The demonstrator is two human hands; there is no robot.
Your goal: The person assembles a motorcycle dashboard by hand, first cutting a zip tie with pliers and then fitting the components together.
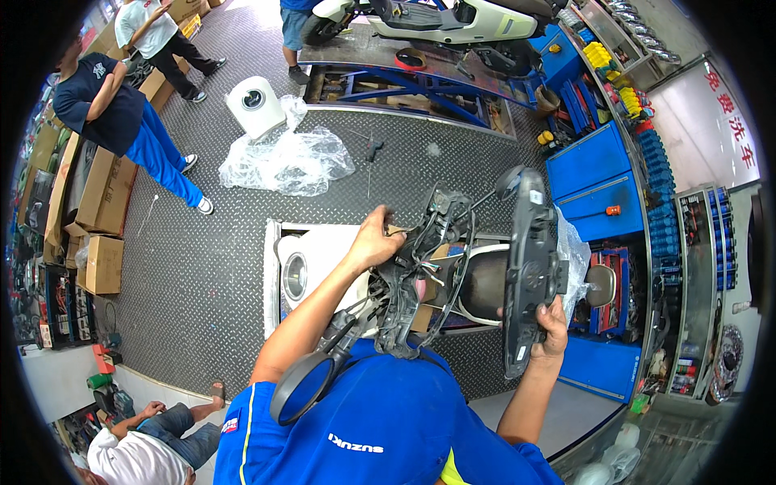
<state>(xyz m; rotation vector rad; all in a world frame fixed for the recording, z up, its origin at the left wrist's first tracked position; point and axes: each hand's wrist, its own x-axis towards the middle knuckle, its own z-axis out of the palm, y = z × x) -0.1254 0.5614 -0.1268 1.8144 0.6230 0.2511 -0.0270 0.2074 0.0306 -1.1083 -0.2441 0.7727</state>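
My right hand grips the lower right edge of a long black plastic panel, which stands upright on its narrow side. The thumb shows in front; most of the other fingers are behind the panel. My left hand reaches over the white scooter front, its fingers curled at the dark handlebar frame; what they hold is hidden. Loose wires and connectors hang from the exposed handlebar area between my hands. A black round mirror juts out by my left arm, and the dark scooter seat lies beyond the wires.
Clear plastic wrap and a white cover with a round lens lie on the patterned metal floor. A dark power tool rests there too. Blue cabinets line the right. Several people stand or sit around; another scooter is on a lift.
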